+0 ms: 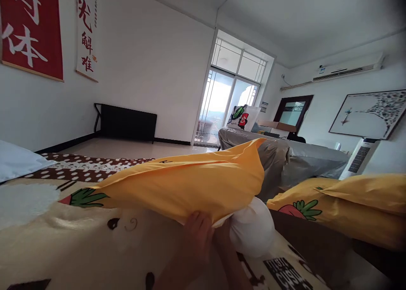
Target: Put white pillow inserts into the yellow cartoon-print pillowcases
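A yellow pillowcase [190, 184] with a printed radish and green leaves lies across the middle of the bed. From its open right end bulges a white pillow [253, 228]. My left hand [198, 230] is closed on the near edge of the pillowcase, fingers curled over the cloth. Just right of it, my right hand [222, 235] reaches under the cloth beside the white pillow. Its fingers are hidden by the pillowcase.
A patterned blanket [79, 247] covers the bed. At right lies another yellow pillow [349, 201], at left a pale blue one [22, 161]. Beyond stand a plastic-covered sofa [311, 158], a white tower fan [360, 156] and a black folded table [127, 122] against the wall.
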The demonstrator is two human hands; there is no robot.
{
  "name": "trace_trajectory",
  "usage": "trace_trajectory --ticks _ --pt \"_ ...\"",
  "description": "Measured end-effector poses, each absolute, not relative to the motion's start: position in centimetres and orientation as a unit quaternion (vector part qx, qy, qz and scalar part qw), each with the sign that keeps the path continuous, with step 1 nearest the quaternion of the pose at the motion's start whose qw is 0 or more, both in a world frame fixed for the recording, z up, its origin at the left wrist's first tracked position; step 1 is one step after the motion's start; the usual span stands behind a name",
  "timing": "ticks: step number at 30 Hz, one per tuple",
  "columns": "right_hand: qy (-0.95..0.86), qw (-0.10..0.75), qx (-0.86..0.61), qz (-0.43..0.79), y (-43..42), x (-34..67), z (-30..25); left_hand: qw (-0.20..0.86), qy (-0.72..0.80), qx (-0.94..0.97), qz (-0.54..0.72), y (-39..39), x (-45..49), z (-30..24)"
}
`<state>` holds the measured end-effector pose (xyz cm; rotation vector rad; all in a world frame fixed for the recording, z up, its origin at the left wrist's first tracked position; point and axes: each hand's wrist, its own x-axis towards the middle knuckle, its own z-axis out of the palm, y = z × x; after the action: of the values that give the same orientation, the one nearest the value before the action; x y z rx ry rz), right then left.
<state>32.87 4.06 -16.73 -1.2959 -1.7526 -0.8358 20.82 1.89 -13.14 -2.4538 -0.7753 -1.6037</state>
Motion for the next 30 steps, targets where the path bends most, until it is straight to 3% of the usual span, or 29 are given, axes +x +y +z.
trace_trajectory --ticks 6,11,15,19,22,24,30 --pt "-0.687 0.543 -0.332 -0.349 4.0 30.9 -14.4 -0.117 -0.296 -0.724 -0.612 2.6 17.3 -10.4" --pt "-0.812 0.485 -0.270 -0.180 -0.1 29.1 -10.0 -0.183 -0.335 -0.685 -0.620 2.8 15.6 -9.4" --pt "-0.875 0.338 -0.347 -0.013 -5.4 31.4 -5.9 -0.174 -0.362 -0.655 -0.640 3.5 14.0 -8.9" --pt "-0.703 0.386 -0.595 -0.054 -9.0 36.6 -4.7 -0.141 -0.364 -0.643 -0.659 4.3 12.8 -9.0" --pt "-0.583 0.357 -0.729 -0.023 -8.3 39.1 -6.5 -0.107 -0.376 -0.660 -0.642 4.7 12.8 -9.2" --pt "-0.561 0.363 -0.744 0.003 -6.7 39.7 -8.3 -0.085 -0.388 -0.676 -0.620 4.7 13.0 -9.3" --pt "-0.553 0.511 -0.639 0.156 -2.9 39.7 -10.2 -0.037 -0.396 -0.758 -0.517 2.3 12.9 -10.1"
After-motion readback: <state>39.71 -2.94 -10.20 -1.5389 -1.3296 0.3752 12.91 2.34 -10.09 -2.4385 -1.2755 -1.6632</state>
